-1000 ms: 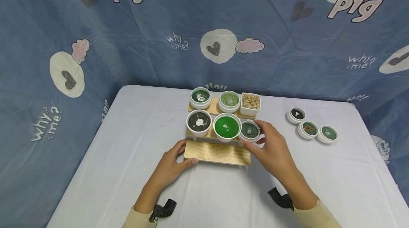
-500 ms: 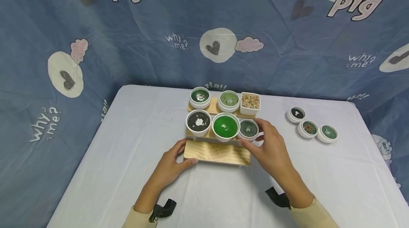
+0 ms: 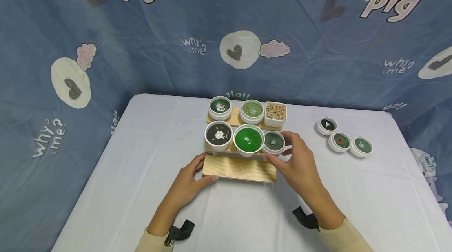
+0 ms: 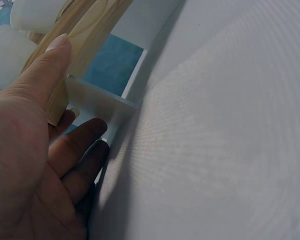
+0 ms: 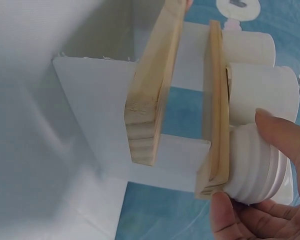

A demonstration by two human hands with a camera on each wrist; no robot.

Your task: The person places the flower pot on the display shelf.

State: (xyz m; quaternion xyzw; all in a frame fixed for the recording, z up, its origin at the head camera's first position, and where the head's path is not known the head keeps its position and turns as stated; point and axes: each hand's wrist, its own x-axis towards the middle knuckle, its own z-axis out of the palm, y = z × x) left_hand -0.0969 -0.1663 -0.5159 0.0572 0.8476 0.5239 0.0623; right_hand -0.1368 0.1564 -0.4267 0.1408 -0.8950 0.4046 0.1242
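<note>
A three-tier stand with wooden boards stands mid-table; its front board bears no cups. My left hand grips the left end of that board, thumb on the front edge, other fingers around its end in the left wrist view. My right hand holds a small white jar with dark green contents at the right end of the middle board, thumb and fingers on its sides. In the right wrist view the ridged jar sits against the board. Beside it are a bright green cup and a dark grey cup.
On the back board stand a dark green jar, a light green jar and a square dish of brown crumbs. Three small jars, one with a brown spot, rest on the white tablecloth to the right. A blue printed cloth hangs behind.
My right hand and the small jar have shifted very slightly left and back, and the bright green cup a little left too. My left hand keeps its grip on the stand.
</note>
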